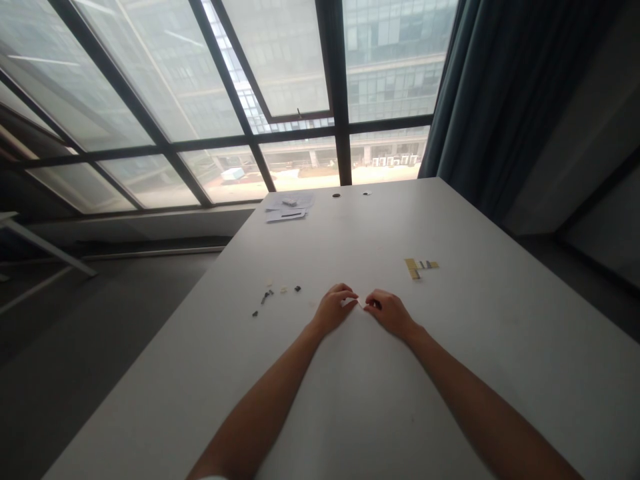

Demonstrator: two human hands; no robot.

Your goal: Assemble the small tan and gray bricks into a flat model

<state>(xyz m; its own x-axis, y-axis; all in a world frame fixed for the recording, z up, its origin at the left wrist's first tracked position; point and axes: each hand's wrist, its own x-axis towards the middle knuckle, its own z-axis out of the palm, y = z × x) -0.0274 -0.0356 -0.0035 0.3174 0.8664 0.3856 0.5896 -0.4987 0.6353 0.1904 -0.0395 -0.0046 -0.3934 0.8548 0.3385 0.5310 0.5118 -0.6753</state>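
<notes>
My left hand (334, 309) and my right hand (393, 313) meet over the middle of the white table (350, 387). Between their fingertips is a small, thin, pale piece (360, 303), too small to make out its kind. My left thumb and finger pinch close to its one side. At its other side the right fingertips are pressed together, and the rest of the right fingers curl in. Left of my left hand lie several small dark pieces (298, 289) and cream pieces (283, 289). Right of my right hand is a group of yellow and grey strips (414, 268).
Papers (286, 208) with a dark, thin item on them lie at the table's far left corner. Two round holes, one a dark cable hole (336, 195), are near the far edge. Windows stand behind, with a blue curtain (470, 113) at the right.
</notes>
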